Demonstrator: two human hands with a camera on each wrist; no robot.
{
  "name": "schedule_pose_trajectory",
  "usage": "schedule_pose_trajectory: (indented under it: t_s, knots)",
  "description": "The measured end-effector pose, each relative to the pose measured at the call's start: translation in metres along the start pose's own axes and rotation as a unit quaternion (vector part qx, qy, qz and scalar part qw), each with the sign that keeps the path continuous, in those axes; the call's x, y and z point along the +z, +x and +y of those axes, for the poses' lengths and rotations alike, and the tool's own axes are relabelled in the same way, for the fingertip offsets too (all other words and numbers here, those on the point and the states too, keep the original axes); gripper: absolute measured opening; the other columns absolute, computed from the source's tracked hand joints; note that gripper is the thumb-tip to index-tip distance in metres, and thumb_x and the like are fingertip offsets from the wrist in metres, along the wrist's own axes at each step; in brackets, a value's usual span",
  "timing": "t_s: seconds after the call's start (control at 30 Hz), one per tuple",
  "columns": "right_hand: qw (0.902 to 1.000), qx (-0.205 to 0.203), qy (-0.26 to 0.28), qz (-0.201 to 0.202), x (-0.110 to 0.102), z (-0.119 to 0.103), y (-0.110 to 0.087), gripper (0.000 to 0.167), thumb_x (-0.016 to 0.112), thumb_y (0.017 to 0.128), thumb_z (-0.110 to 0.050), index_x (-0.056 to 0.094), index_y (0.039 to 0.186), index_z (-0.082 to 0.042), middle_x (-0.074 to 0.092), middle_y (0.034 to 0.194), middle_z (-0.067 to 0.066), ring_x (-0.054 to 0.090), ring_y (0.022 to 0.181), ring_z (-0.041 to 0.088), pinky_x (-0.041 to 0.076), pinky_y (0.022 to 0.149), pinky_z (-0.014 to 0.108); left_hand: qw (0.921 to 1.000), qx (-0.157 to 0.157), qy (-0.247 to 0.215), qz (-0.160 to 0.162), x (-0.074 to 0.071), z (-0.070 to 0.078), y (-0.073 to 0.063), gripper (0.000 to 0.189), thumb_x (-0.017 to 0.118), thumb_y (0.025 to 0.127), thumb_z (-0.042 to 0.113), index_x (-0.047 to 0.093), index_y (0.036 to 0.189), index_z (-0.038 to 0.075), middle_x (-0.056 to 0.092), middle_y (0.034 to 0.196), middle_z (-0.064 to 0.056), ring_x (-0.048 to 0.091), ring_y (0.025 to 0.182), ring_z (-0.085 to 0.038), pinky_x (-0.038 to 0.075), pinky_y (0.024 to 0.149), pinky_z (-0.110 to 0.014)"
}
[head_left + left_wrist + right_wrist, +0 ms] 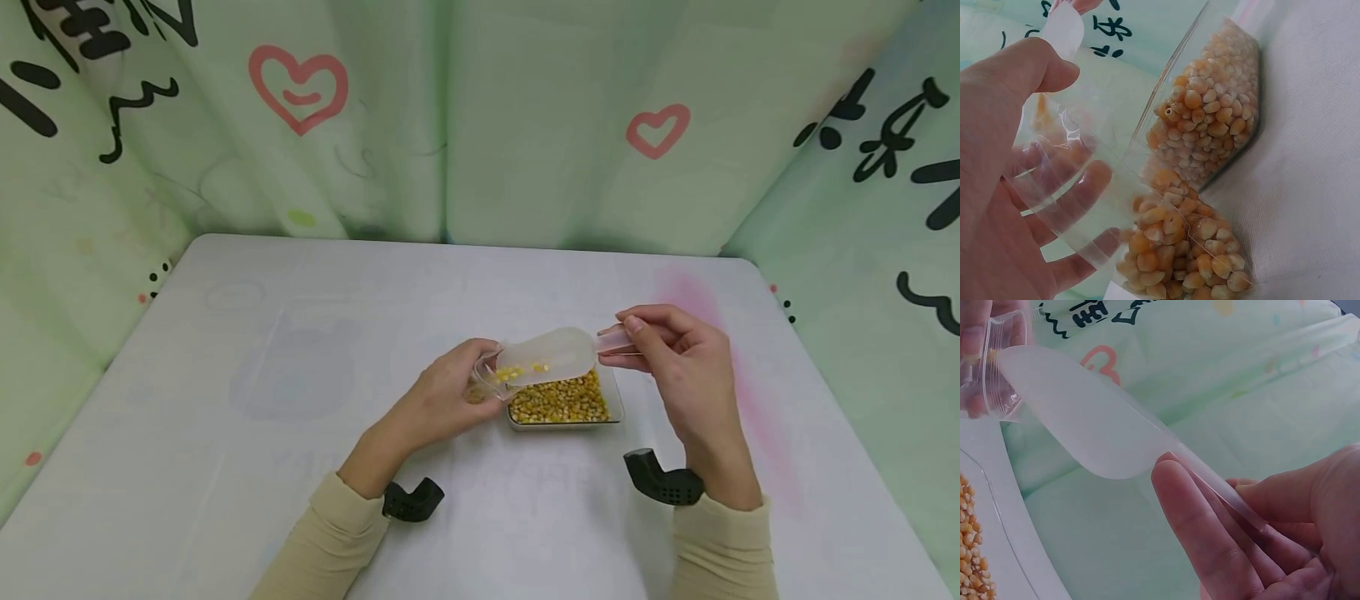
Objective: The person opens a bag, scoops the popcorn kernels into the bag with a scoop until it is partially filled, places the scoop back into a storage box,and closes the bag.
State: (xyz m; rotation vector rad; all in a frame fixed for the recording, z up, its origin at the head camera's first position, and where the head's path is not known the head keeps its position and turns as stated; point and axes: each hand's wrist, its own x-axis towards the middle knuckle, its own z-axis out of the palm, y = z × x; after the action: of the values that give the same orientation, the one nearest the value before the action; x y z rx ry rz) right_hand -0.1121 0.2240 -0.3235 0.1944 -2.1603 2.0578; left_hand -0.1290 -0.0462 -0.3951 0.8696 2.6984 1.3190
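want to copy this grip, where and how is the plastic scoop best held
The plastic scoop is probably best pinched by its narrow handle, from the person's right, as the right hand does: the handle points that way, while the wide bowl, holding corn kernels, reaches left to the clear plastic bag.

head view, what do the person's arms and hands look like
The left sleeve and right sleeve are beige and wrist-length. A bent black piece sits by the left one, a similar black piece by the right. The left hand and right hand wear no gloves.
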Motion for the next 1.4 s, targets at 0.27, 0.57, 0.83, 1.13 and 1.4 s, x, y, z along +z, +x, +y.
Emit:
schedule_pose_trajectory:
  t_s: [0.27,0.57,0.83,1.13,1.4]
  knots:
    - [0.9995,-0.022,0.022,0.009,-0.005,-0.002,-0.001,0.025,0.064,0.094,-0.008,0.063,0.108,0.013,0.076,0.09,0.011,0.075,0.073,0.023,0.058,0.072,0.037,0.9997,0.023,-0.002,0.008,0.0,-0.002,0.001,0.051,0.075,0.085,0.02,0.052,0.128,0.007,0.062,0.108,0.001,0.059,0.097,-0.012,0.05,0.085,-0.033]
    - [0.9949,-0.049,0.071,0.053,-0.017,-0.007,0.0,0.025,0.064,0.093,-0.002,0.061,0.107,0.018,0.074,0.091,0.014,0.075,0.073,0.024,0.058,0.069,0.037,0.9999,0.009,-0.014,0.001,-0.004,0.001,0.003,0.052,0.073,0.085,0.019,0.051,0.131,0.009,0.064,0.111,-0.001,0.06,0.097,-0.014,0.05,0.081,-0.03]
    - [0.9938,-0.04,0.078,0.069,-0.022,-0.006,-0.004,0.024,0.065,0.092,-0.003,0.062,0.105,0.017,0.074,0.09,0.014,0.075,0.073,0.024,0.058,0.069,0.037,0.9998,-0.013,-0.013,-0.006,-0.003,0.003,0.001,0.052,0.073,0.086,0.021,0.051,0.132,0.01,0.063,0.11,0.002,0.059,0.095,-0.01,0.05,0.08,-0.028]
    - [0.9986,-0.015,0.01,0.049,-0.034,-0.006,-0.004,0.024,0.066,0.093,-0.009,0.063,0.106,0.011,0.076,0.085,0.009,0.075,0.069,0.021,0.058,0.069,0.033,0.9996,-0.022,-0.018,-0.002,-0.003,0.002,-0.001,0.052,0.072,0.085,0.02,0.051,0.132,0.011,0.064,0.11,0.003,0.06,0.098,-0.011,0.051,0.083,-0.031]
    - [0.9984,0.027,-0.032,0.038,-0.038,-0.002,-0.003,0.018,0.067,0.094,-0.012,0.067,0.104,0.001,0.076,0.085,0.005,0.074,0.066,0.019,0.059,0.067,0.03,0.9996,-0.021,-0.016,-0.006,-0.003,0.003,0.001,0.052,0.071,0.086,0.02,0.051,0.133,0.01,0.063,0.111,0.002,0.06,0.098,-0.011,0.05,0.081,-0.029]
